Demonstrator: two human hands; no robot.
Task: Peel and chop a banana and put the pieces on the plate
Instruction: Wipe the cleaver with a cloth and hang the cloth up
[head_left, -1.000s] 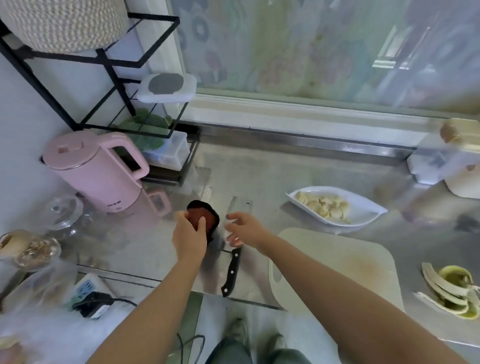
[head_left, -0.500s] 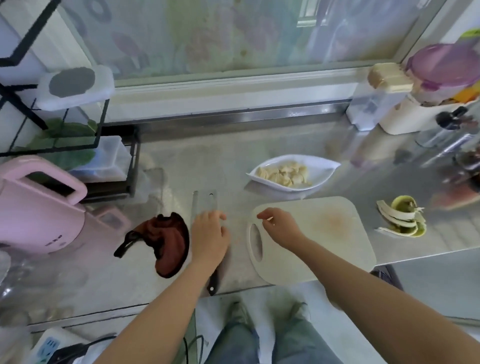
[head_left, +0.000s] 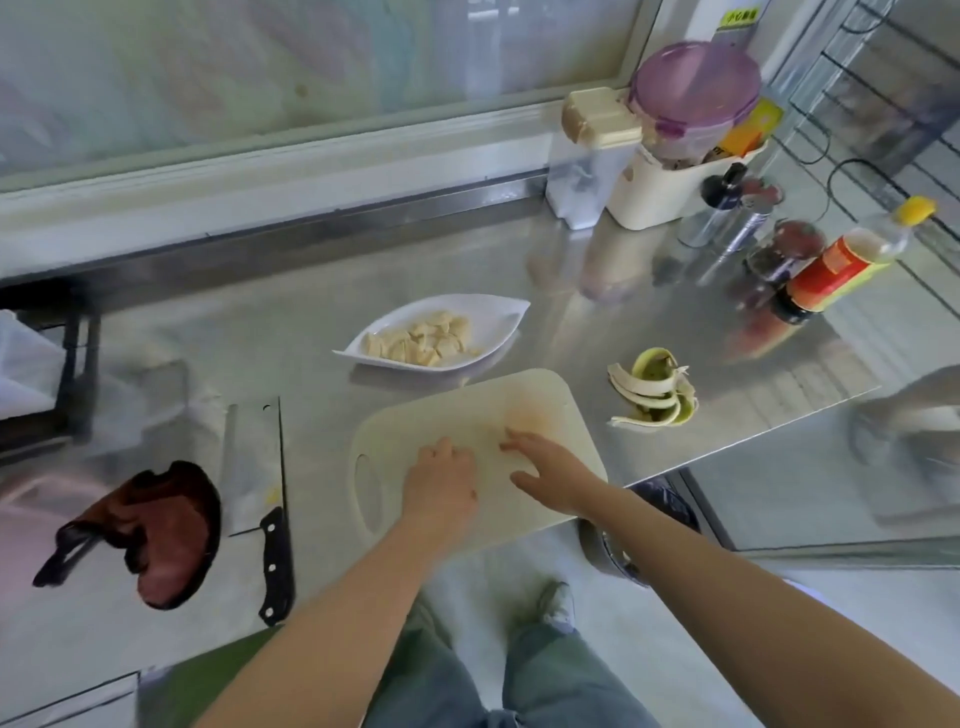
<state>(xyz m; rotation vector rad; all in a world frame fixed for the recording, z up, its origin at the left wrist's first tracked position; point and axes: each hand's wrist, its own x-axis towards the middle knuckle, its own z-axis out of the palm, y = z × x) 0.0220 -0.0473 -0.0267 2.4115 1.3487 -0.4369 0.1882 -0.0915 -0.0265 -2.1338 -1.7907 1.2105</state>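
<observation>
1. The chopped banana pieces (head_left: 422, 339) lie heaped in the white leaf-shaped plate (head_left: 506, 318), which stands just above the centre of the frame on the steel counter (head_left: 291, 343).
2. The empty banana peel (head_left: 655, 391) sits by itself at centre right, just beside the upper right corner of the cutting board (head_left: 457, 415) and not touching it.
3. No fruit shows on the board; only a faint orange stain marks its upper part. Peeling, chopping and plating therefore look finished.
4. The left hand (head_left: 441, 480) rests on the middle of the board, back upward, with its fingers bent down onto the surface. No object shows in them, though blur hides any small scrap.
5. The right hand (head_left: 550, 467) lies flat on the board just to the right of it, fingers straight and slightly spread, holding nothing.
6. The knife (head_left: 257, 460) lies set down on the counter at lower left, blade toward the top of the frame, well apart from both hands. A dark red cloth (head_left: 156, 530) is bunched farther left.
7. What remains, at most, seems to be tidying: the board, the peel, the knife. The plate already holds the whole result as far as can be seen.
</observation>
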